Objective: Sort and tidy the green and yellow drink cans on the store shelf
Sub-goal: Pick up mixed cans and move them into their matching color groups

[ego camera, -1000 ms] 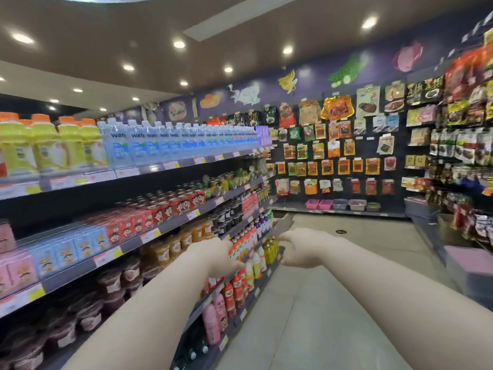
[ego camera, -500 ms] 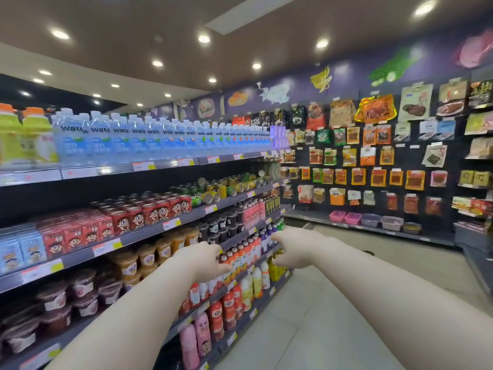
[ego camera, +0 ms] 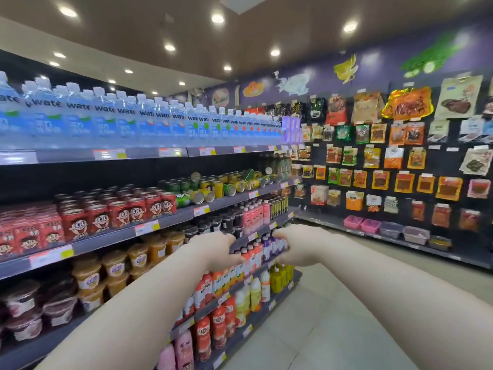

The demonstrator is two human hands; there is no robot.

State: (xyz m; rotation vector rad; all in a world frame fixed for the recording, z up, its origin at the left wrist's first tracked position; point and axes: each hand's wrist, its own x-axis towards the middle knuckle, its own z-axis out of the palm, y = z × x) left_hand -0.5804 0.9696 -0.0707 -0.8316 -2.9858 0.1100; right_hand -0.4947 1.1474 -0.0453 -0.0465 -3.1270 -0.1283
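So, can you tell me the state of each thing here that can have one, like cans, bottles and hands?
green and yellow cans: jumbled, several lying on their sides, some upright.
red cans: upright, in neat rows.
water bottles: upright, capped, lined up.
left hand: held out, away from the cans, fingers curled, grip unclear.
right hand: held out, away from the cans, grip unclear.

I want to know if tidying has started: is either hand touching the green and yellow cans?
Apart. Head view: the left hand and right hand hover before lower shelves, a full shelf level below the green and yellow cans.
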